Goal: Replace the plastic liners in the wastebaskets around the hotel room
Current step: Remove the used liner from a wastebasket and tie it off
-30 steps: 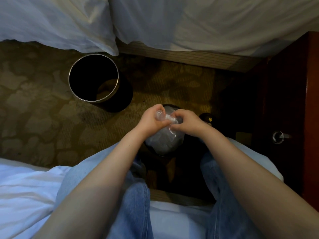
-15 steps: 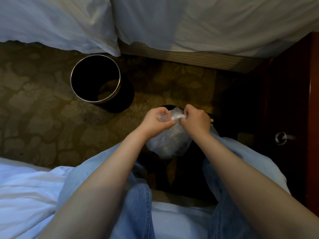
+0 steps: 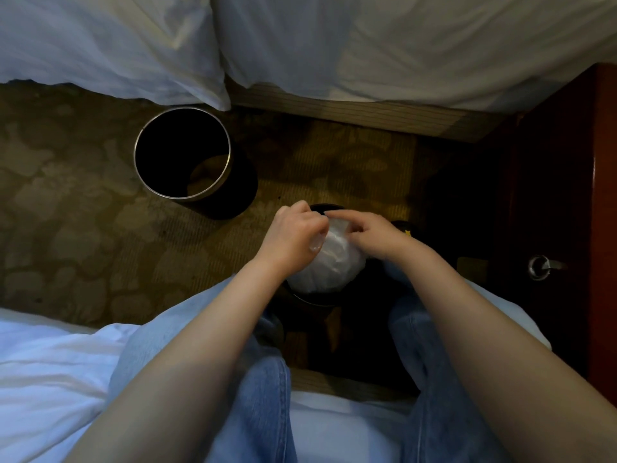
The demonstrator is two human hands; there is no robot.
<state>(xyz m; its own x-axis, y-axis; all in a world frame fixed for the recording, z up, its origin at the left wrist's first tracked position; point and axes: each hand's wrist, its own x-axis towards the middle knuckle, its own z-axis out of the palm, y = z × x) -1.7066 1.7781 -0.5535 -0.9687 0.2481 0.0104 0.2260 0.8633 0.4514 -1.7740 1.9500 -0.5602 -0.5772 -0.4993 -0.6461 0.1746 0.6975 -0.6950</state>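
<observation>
my left hand (image 3: 293, 238) has its fingers curled round the clear neck of the bag (image 3: 334, 265). my right hand (image 3: 375, 232) lies on the bag's top, blurred; i cannot tell if it pinches. the bag sits in the near bin (image 3: 312, 300) between my knees (image 3: 187, 322). a second bin (image 3: 180, 197) stands on the carpet (image 3: 66, 195) by the bed (image 3: 367, 45).

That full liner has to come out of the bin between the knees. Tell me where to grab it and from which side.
Grip the plastic liner by its gathered neck, from straight above. Its bulging body sits inside the wastebasket, whose rim blocks the sides; only the bunched top stands free, where the left hand holds it and the right hand touches it.
</observation>
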